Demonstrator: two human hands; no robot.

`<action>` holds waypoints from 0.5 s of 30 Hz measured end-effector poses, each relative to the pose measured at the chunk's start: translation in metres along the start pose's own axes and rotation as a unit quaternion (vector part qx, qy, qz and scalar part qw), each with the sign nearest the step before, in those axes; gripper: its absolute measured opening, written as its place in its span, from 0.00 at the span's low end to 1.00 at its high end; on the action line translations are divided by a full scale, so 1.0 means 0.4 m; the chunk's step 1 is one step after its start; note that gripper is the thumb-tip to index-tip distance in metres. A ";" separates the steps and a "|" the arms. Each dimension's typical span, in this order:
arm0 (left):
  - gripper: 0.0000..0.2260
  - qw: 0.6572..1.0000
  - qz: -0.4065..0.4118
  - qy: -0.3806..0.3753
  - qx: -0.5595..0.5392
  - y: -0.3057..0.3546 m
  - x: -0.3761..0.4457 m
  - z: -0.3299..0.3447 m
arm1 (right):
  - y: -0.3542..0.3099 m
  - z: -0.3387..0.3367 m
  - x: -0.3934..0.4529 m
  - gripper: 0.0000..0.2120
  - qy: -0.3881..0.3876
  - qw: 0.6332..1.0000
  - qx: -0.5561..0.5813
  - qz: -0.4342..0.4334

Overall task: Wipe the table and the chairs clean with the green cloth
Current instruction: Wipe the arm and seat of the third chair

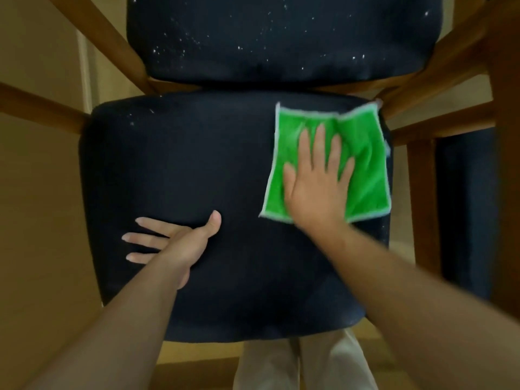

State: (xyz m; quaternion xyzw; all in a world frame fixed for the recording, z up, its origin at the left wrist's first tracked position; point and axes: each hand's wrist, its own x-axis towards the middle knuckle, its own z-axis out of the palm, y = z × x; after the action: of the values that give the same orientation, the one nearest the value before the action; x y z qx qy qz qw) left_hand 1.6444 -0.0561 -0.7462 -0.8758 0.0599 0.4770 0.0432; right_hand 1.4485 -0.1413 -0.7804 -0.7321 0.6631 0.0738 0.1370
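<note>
A wooden chair with a dark navy seat cushion [197,164] fills the view. Its navy backrest cushion [281,38] above is dotted with white specks. The green cloth [365,153] with a pale border lies spread flat on the seat's far right part. My right hand [318,181] presses flat on the cloth with straight, spread fingers. On the bare seat at the left front rests my left hand [174,240], fingers straight and pointing left. A few white specks remain near the seat's back left corner.
Wooden armrests [39,105] and frame rails [439,128] flank the seat on both sides. Beige floor lies to the left. My legs in light trousers [304,364] stand just in front of the seat's front edge.
</note>
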 end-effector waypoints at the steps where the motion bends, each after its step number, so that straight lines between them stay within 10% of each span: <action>1: 0.64 1.000 -0.003 -0.002 -0.004 0.001 -0.003 0.000 | -0.024 0.015 -0.083 0.31 -0.019 1.000 -0.007 -0.006; 7: 0.63 1.000 -0.020 -0.006 -0.004 0.010 -0.002 -0.004 | -0.052 0.100 -0.475 0.32 -0.130 0.979 -0.021 -0.158; 15: 0.63 1.000 -0.020 -0.008 0.001 0.009 0.009 0.001 | 0.055 0.012 -0.074 0.27 -0.031 0.993 -0.011 -0.117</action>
State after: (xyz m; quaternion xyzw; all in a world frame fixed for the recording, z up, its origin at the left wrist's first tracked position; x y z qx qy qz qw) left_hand 1.6455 -0.0598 -0.7497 -0.8729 0.0424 0.4830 0.0538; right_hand 1.4237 -0.1137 -0.7786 -0.8033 0.5677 0.0877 0.1571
